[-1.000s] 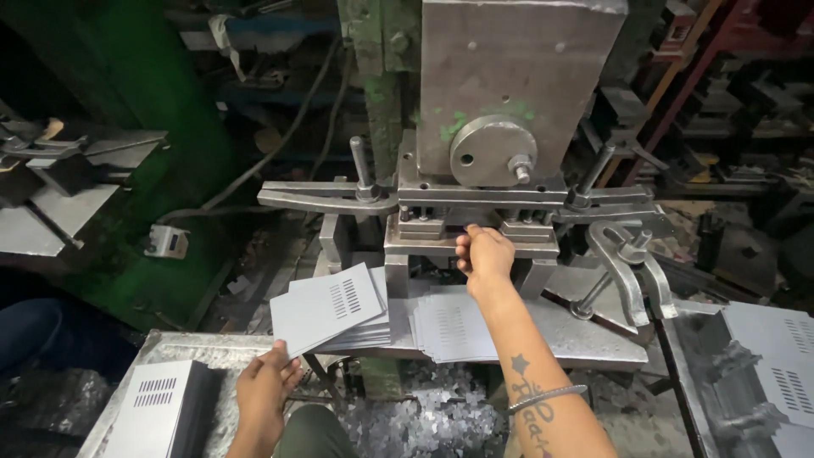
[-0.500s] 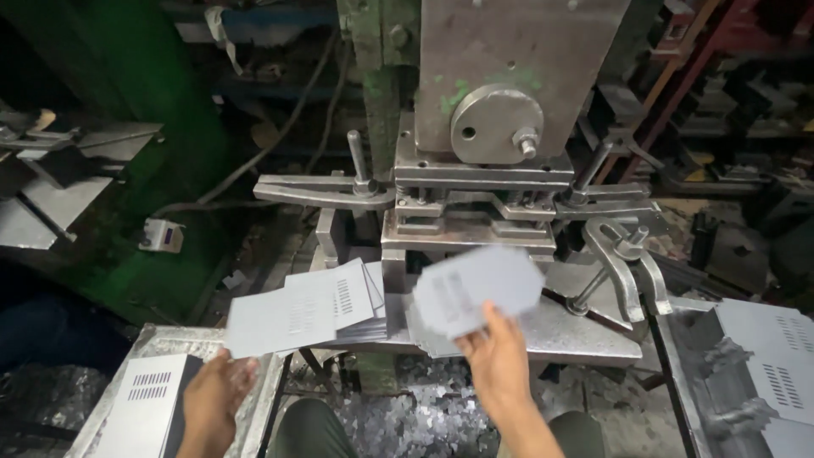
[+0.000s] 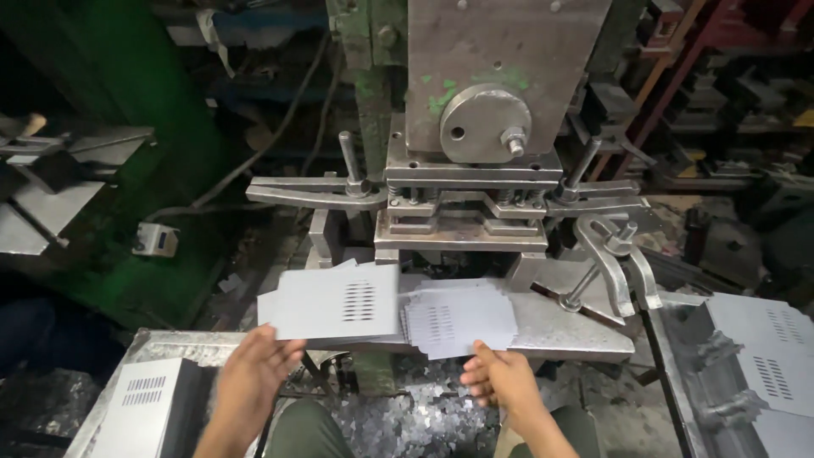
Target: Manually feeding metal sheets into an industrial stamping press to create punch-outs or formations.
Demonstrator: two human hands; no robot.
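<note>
Nearest us, our left hand (image 3: 250,373) pinches the near left corner of a slotted grey sheet (image 3: 335,301), fingers closed on its edge; the sheet lies flat over the left end of the press bed (image 3: 568,326), long axis left to right. Our right hand (image 3: 502,382) has its fingertips on the near edge of a blurred slotted sheet (image 3: 458,318) at the bed's middle; we cannot tell how firmly it grips. Just beyond both sheets sits the press die (image 3: 462,229), nearer our right hand.
</note>
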